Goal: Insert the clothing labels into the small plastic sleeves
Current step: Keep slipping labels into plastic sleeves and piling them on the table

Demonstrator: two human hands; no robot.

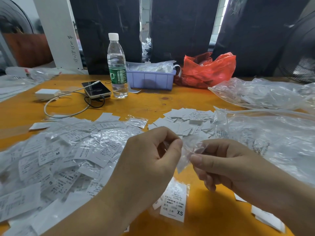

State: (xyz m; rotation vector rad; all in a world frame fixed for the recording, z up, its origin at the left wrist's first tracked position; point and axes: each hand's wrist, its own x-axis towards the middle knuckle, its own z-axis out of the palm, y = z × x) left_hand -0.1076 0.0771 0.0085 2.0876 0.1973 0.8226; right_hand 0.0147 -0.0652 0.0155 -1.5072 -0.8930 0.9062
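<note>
A small clear plastic sleeve [188,151] hangs between my two hands above the orange table [146,103]. My left hand [150,160] pinches its left edge with thumb and forefinger. My right hand [226,162] pinches the right edge; whether a label is inside is unclear. Below the hands lies a sleeved label marked XS [175,201]. A heap of sleeved labels [56,155] covers the table at the left. Loose white labels [185,121] are piled beyond my hands.
Large clear plastic bags [265,133] spread over the right side. At the back stand a water bottle [117,67], a purple tray [150,79] and a red bag [208,68]. A phone [96,89] with cables and a white charger [46,93] lie back left.
</note>
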